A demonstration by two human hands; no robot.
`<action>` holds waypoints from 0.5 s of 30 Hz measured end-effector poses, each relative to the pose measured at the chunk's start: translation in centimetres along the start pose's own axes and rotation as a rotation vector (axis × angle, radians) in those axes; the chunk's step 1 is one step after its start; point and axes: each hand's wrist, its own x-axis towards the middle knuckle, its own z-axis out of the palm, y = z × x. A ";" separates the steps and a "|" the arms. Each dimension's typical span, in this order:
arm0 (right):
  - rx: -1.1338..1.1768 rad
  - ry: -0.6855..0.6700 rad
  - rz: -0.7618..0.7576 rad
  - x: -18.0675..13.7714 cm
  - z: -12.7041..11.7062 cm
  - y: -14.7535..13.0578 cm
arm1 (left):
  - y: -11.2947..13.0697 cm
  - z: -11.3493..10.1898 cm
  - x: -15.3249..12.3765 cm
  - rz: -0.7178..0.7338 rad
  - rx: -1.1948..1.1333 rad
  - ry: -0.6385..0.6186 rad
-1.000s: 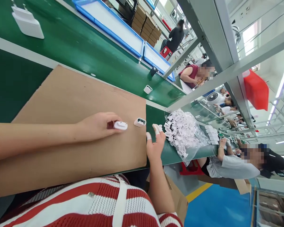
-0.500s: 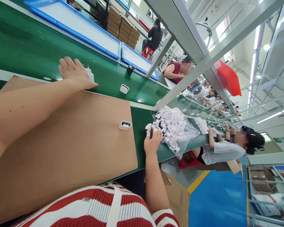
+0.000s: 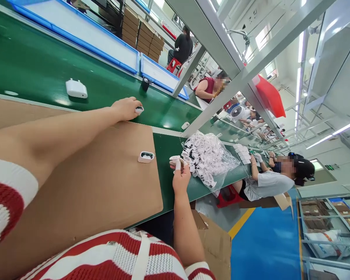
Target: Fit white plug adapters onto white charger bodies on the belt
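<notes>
My left hand [image 3: 126,109] reaches across to the green belt, its fingers closed around a white plastic charger housing [image 3: 139,110] whose open end shows dark insides. To its left on the belt, apart from the hand, rests a white charger [image 3: 76,88] with two prongs. My right hand [image 3: 181,177] is above the green table, closed on a small white plastic part [image 3: 175,158], beside a clear bag [image 3: 207,155] heaped with white parts. Another open white housing [image 3: 146,157], with a green board inside, stands on the cardboard sheet [image 3: 105,175] between my arms.
Blue-rimmed trays [image 3: 90,37] line the belt's far side, with a small black object [image 3: 145,83] near them. A slanting metal post [image 3: 210,111] rises beyond the bag. A co-worker in a grey shirt [image 3: 264,184] sits to the right, near stacked white pieces [image 3: 242,153].
My left hand has let go of the pronged charger and moved right, taking hold of the open housing on the belt. The right hand's fingers have curled further around the small part.
</notes>
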 end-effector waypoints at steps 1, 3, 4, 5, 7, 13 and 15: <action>0.055 -0.002 0.014 -0.1 0.1 0.0 | 0.2 -0.5 -0.9 0.008 0.014 0.016; 0.138 -0.006 0.015 -0.2 0.2 -0.1 | 0.7 -1.1 -3.6 0.026 0.026 0.070; 0.164 -0.008 0.014 -0.2 0.2 -0.2 | 1.0 -1.3 -5.3 0.034 0.017 0.101; 0.179 -0.012 0.020 -0.2 0.2 -0.3 | 1.4 -1.3 -7.3 0.040 0.002 0.124; 0.191 -0.031 0.049 -0.3 0.2 -0.7 | 2.1 -0.8 -11.4 0.042 -0.047 0.134; 0.269 -0.189 0.189 -0.9 0.8 -2.0 | 3.6 1.8 -20.5 -0.099 -0.265 -0.118; 0.266 -0.229 0.185 -1.6 1.2 -2.7 | 3.7 2.2 -21.5 -0.093 -0.390 -0.187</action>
